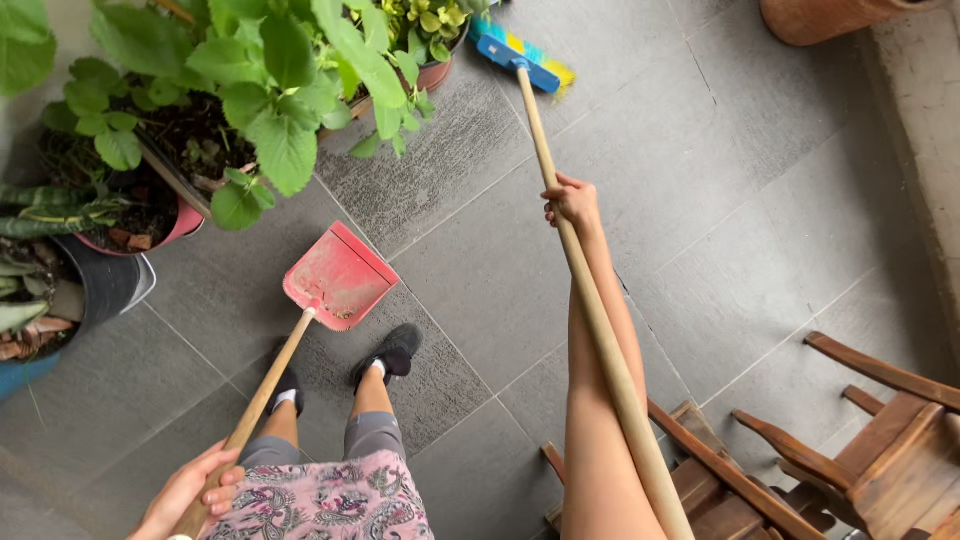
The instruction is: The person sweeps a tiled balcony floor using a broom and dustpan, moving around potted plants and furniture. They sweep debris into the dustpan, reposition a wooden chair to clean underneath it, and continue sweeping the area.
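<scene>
The broom (590, 300) stretched across the middle of the view, its long wooden handle running from the lower right up to a blue head with yellow and green bristles set on the grey tiled floor (760, 200) near the potted plants (250, 90). The right hand (572, 200) was wrapped around the handle partway up, fingers curled shut on the wood, the arm lying along the stick. The red dustpan (338, 276) rested with its scoop on the floor just ahead of the person's black shoes (395, 352), near the pink pot (175, 228) of the plants. Its wooden handle slanted down to the lower left, where the left hand (190, 495) gripped the end, fingers closed around it. Wooden chairs (880, 450) stood at the lower right, close beside the broom handle. A terracotta pot (820, 18) sat at the top right edge.
</scene>
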